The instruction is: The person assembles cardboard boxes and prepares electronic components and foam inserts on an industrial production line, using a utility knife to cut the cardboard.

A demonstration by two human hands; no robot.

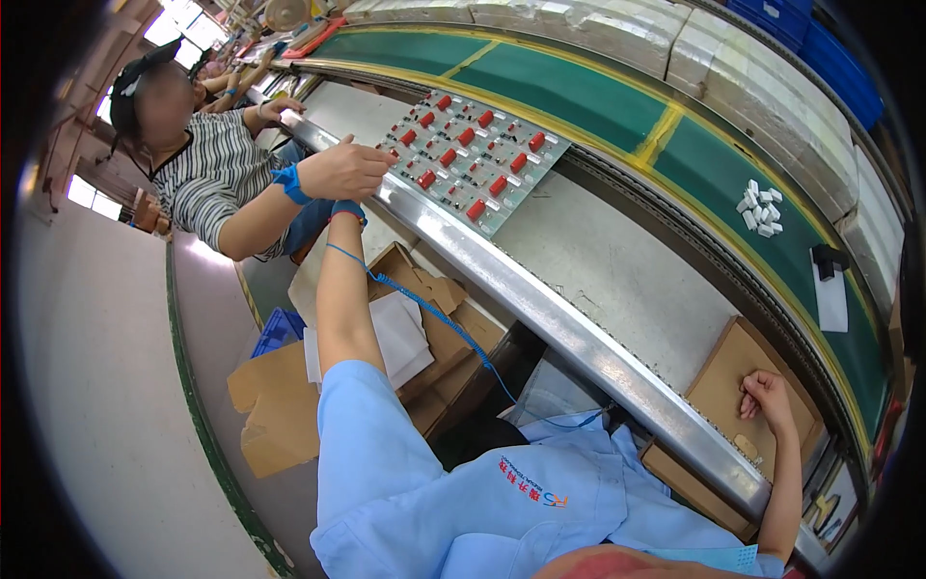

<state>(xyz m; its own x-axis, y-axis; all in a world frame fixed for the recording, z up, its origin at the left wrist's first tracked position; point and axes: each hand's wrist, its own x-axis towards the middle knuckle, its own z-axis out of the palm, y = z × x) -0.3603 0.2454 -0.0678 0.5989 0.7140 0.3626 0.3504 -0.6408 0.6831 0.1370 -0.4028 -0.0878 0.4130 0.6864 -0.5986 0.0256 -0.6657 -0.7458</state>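
A large green-grey circuit board panel [473, 159] with several red cylindrical parts lies across the metal rails. My left forearm reaches to the panel's left corner. Its blue-banded wrist [348, 218] shows, but a co-worker's hand [344, 172] overlaps my left hand and hides its fingers. That co-worker's fingers are at the panel's edge. A coiled blue cord [424, 307] runs from near my left wrist to my waist. Over a brown cardboard tray [719, 372] at the right, my right hand [765, 396] has its fingers curled in; whatever they hold, if anything, is hidden.
A green conveyor belt [569, 87] with yellow tape curves along the far side. On it lie a pile of small white parts [760, 207] and a black part on a white strip [830, 280]. A shiny metal rail [540, 299] runs before me. Open cardboard boxes [280, 405] stand at lower left.
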